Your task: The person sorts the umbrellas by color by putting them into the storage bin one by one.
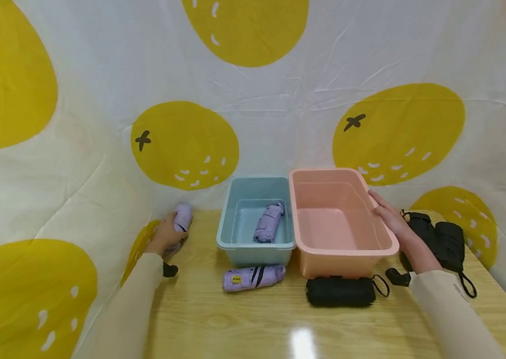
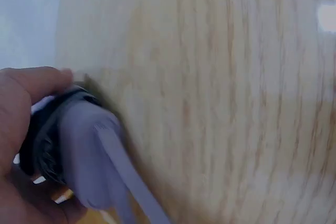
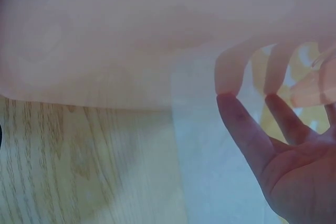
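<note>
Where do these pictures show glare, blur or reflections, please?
Head view: glare on the wooden table, near the bottom edge; left wrist: blurred lavender folding umbrella, glare at upper right; right wrist: glossy pink bin mirroring part of the right hand.

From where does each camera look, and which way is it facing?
Head: on the head, facing forward and down at the table; left hand, right hand and sleeves show.
Left wrist: on that wrist, facing a purple roll; the left hand gripping it shows.
Right wrist: on that wrist, facing the pink bin; the right hand touching it shows.
Head and left wrist share the left hand and roll; head and right wrist, the right hand and bin.
</note>
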A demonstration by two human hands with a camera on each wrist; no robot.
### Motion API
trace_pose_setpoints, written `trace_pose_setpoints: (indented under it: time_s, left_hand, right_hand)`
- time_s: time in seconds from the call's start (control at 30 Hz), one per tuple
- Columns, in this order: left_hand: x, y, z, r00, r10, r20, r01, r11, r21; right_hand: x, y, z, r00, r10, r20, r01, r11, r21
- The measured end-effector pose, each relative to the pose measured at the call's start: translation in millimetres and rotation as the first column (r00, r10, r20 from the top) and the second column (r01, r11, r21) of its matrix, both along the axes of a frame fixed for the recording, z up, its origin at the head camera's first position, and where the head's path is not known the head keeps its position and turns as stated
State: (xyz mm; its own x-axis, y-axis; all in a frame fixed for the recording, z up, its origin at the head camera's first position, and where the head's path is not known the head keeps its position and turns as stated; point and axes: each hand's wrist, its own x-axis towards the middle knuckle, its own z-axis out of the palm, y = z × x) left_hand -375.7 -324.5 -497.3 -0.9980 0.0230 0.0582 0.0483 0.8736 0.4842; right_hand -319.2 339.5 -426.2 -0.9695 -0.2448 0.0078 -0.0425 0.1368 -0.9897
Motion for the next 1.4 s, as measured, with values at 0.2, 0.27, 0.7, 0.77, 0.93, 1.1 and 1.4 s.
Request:
trace_pose_setpoints:
  time_s: [0.2,0.27,0.7,0.77,0.93,1.1,1.4]
  left_hand:
    - [11.8,18.1,16.6,0.995,-0.057,0.079,0.058,0.998,-0.004]
    - [12.6,22.0,20.0,0.993,-0.062,0.101,0.064,0.998,-0.009]
    - [10.9,17.9,4.7,0.998,-0.020,0.061,0.024,0.997,-0.067]
    - [11.1,21.7,6.6,0.996,-0.021,0.088,0.025,0.998,-0.053]
    - [17.5,30.8,10.5,0.986,-0.062,0.155,0.062,0.998,0.001]
    - [32.8,33.5,12.5,0.980,-0.079,0.182,0.070,0.996,0.059]
    - [49.5,40.8,17.9,0.974,-0.054,0.220,0.001,0.972,0.233]
  right_hand:
    - [0.7,0.9,0.3,1.000,-0.004,0.011,0.004,1.000,-0.014]
    - [-0.7,1.2,0.5,1.000,-0.006,0.000,0.006,1.000,-0.022]
    - [-0.7,-4.1,-5.3,1.000,-0.024,-0.020,0.024,1.000,0.017]
    - [-1.0,-2.8,-4.2,0.999,-0.027,-0.017,0.027,1.000,0.015]
    - [-1.9,-3.8,-3.2,0.999,-0.033,-0.011,0.033,0.999,-0.017]
    - [-0.9,-8.7,-8.0,1.000,-0.011,0.013,0.012,1.000,-0.024]
    - [1.7,-1.7,2.3,1.000,-0.016,0.026,0.016,1.000,-0.025]
